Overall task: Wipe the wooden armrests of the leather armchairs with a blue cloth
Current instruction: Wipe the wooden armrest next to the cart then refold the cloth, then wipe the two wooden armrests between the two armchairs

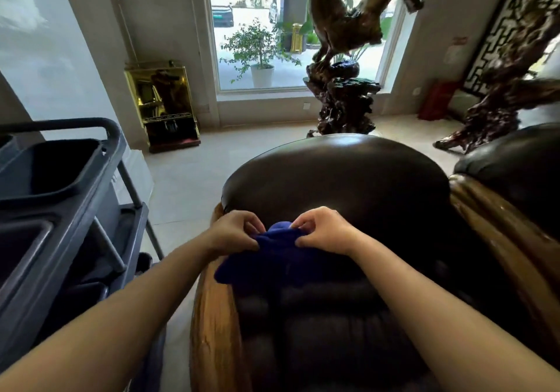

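Both hands are out in front of the person, each pinching the same crumpled deep-blue cloth [274, 252]: the left hand [233, 231] has thumb and curled fingers closed on the cloth's upper left edge, and the right hand [325, 231] is closed the same way on its upper right edge. The cloth bunches up between the two hands and hangs below them in loose folds, so it seems to be held in the air rather than pressed on anything.

It hangs over the seat of a dark brown leather armchair [333, 185], just beside the glossy golden-brown wooden armrest [212, 325] that runs along the chair's left side. The opposite wooden armrest [497, 225] lies well apart from the cloth, to the right.

Judging from this, the step in hand is preparation: the cloth is being gathered or refolded into a pad, and no wiping contact shows. The next move likely calls for settling the cloth into one hand and bringing it down flat on the near armrest, then stroking along its length.

A grey plastic cleaning cart [60, 197] stands to the left, and a second dark leather armchair [515, 161] sits to the right.
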